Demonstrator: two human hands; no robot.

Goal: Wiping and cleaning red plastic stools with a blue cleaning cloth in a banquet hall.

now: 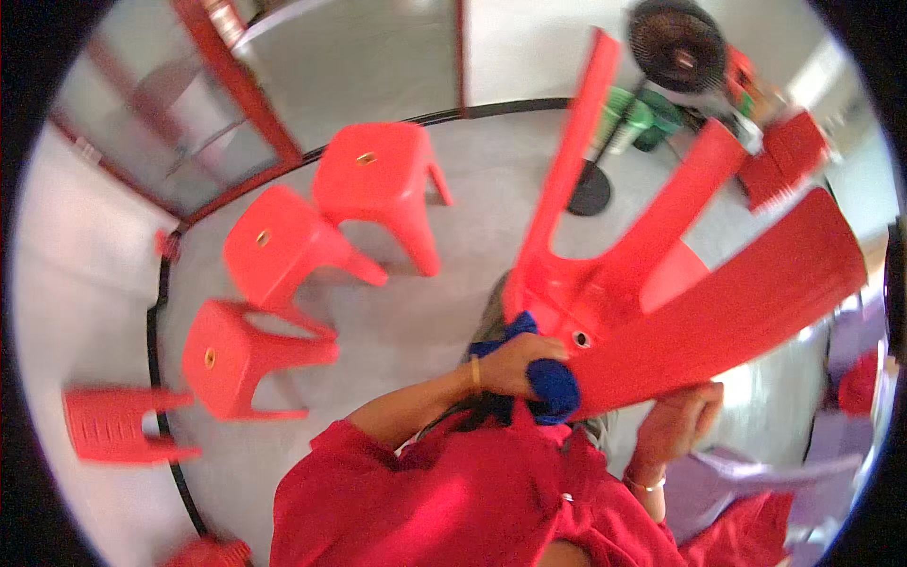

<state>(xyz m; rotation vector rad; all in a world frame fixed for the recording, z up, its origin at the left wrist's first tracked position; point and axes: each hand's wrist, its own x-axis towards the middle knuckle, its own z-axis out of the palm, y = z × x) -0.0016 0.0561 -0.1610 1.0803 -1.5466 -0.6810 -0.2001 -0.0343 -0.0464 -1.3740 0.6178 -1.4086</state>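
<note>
A red plastic stool (pixel 716 305) is tipped over in front of me, its legs pointing up and away and its hollow underside partly showing. My left hand (pixel 517 365) grips a blue cloth (pixel 553 390) at the near end of this stool, close to the hole in its seat. Beside the lower edge of the nearest broad leg is my right hand (pixel 680 418), its fingers curled. Whether those fingers grip the leg or only touch it is unclear.
Three red stools (pixel 368 170) stand upright on the grey floor to the left, with a smaller slotted red stool (pixel 106 425) by the wall. A black pedestal fan (pixel 677 46) stands at the back right near green containers (pixel 631 120). Purple chairs (pixel 708 489) are at lower right.
</note>
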